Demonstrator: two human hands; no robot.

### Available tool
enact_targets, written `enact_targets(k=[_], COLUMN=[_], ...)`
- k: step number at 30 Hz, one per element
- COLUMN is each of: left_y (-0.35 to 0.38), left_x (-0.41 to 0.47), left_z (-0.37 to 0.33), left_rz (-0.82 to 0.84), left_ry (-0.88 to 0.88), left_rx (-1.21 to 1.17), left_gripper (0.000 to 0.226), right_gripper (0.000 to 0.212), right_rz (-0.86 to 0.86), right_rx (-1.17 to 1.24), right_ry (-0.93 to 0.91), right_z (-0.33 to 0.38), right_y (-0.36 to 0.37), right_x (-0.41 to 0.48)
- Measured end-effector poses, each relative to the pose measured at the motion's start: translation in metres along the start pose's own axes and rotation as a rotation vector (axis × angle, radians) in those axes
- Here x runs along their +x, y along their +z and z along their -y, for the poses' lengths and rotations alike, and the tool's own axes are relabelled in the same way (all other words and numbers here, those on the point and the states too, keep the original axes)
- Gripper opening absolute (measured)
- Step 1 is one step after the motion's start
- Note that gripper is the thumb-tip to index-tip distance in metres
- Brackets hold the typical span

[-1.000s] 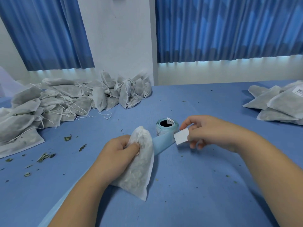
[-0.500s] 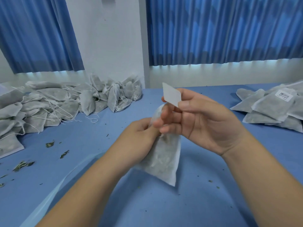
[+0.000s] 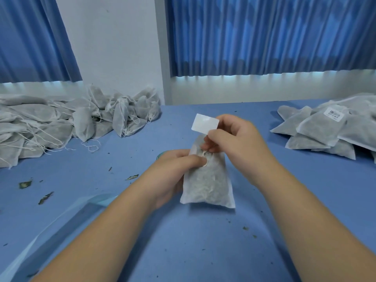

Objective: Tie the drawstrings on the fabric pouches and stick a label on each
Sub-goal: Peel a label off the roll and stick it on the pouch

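Observation:
A white fabric pouch [image 3: 207,184] filled with dried herbs stands upright on the blue table [image 3: 183,251] in front of me. My left hand [image 3: 175,167] grips its neck from the left, thumb on the drawstring. My right hand [image 3: 234,141] pinches the drawstring [image 3: 204,153] at the neck with its lower fingers, and a blank white label [image 3: 205,126] sticks up from its upper fingers.
A big heap of untied pouches [image 3: 61,127] with loose strings fills the far left. Labelled pouches [image 3: 329,129] are stacked at the far right. A strip of pale backing tape [image 3: 61,222] trails to the lower left. Herb crumbs dot the table.
The pouch has been set upright and lowered towards the table. My right hand moved down to the pouch neck and took the drawstring, still carrying the label. The label roll is hidden now.

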State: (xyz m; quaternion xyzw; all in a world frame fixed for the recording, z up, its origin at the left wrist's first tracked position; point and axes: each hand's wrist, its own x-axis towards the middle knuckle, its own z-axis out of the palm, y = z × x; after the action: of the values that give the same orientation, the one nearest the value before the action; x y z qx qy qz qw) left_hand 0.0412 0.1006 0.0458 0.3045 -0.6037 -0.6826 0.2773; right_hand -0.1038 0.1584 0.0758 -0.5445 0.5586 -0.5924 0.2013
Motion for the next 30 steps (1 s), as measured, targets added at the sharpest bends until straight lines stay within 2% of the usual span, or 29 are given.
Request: enact_targets(k=[5,10,14,17,21,23,25,30], left_y=[-0.008,-0.012,-0.008,-0.006,-0.008,-0.009,-0.01,-0.012], left_x=[-0.006,-0.011,-0.012,-0.012,-0.012,-0.013,-0.014,-0.015], left_z=[-0.002,-0.006,-0.007,-0.005,-0.006,-0.007,-0.007,-0.007], left_rz=[-0.003,-0.026,-0.009,0.004,0.049,0.097,0.136,0.159], left_ry=[-0.009,-0.027,-0.062,-0.083,-0.085,-0.08,-0.078,-0.075], left_rx=[-0.107,-0.136,-0.119,-0.101,-0.121,-0.14,-0.155,-0.133], left_gripper=[0.018,0.015,0.009,0.007,0.017,0.013,0.013,0.031], right_gripper=[0.01,0.01,0.019,0.02,0.014,0.012,0.009,0.014], right_rz=[-0.01,0.041,0.055,0.014,-0.057,-0.056,-0.042,0.021], right_rx=[-0.205,-0.107,-0.078,-0.133,-0.392,-0.48,-0.543,-0.588], right_ry=[-0.079,-0.077,-0.094,-0.184,-0.413,-0.491,-0.536,-0.575], right_z=[-0.002,-0.005,-0.01,-0.008,-0.004,-0.005,-0.006,-0.004], right_y=[0.002,-0.006,-0.018,-0.016,-0.014,-0.014,-0.013,-0.012], right_x=[-0.005,-0.009,-0.014,-0.019,-0.022,-0.023,-0.024,-0.026])
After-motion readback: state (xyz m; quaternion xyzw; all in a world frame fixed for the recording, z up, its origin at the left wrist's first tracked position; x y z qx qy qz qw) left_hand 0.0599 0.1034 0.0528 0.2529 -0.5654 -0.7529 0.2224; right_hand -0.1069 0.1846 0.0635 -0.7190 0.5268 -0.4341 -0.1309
